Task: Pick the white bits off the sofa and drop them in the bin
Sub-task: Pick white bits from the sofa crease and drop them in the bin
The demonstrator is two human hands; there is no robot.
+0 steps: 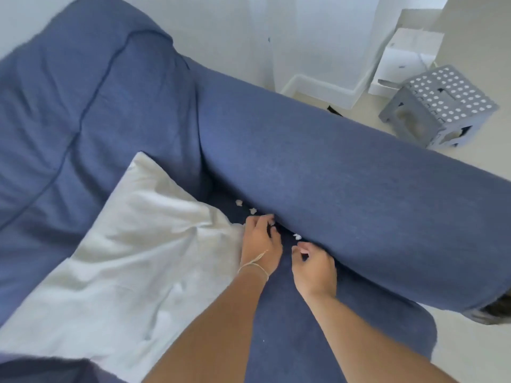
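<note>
Several small white bits lie in the crease between the blue sofa seat (287,341) and its armrest (345,189): one bit (238,202) farthest in, another (252,210) beside it, and one (297,236) nearer me. My left hand (260,241), with a thin string on the wrist, reaches into the crease with its fingers apart around a further white bit (272,223). My right hand (313,269) rests on the seat just short of the nearer bit. Its fingers are curled and thumb and forefinger almost meet. Whether it holds anything is hidden.
A white pillow (124,258) lies on the seat left of my left hand, touching it. On the pale floor beyond the armrest stand a grey stool with white dots (439,106) and a white box (406,59) against the wall.
</note>
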